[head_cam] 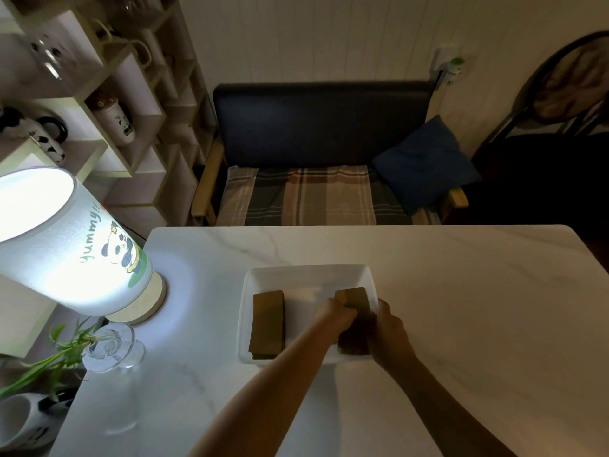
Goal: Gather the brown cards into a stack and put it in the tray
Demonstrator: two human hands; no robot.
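Inside the white tray (pixel 245 311), both hands, left hand (pixel 334 316) and right hand (pixel 389 331), grip clamped, hold the brown cards (pixel 354 300) at three o'clock. Another stack (pixel 267 324) sits at nine. Nearly done.

Brown cards (pixel 267 323) lie in a white tray (pixel 244 311) on a white marble-veined surface (pixel 461 291). The lit white lamp (pixel 66 245) bears a panda and green "yummy". The sofa (pixel 316 127) is dark, with a plaid seat and blue cushion (pixel 425 163).
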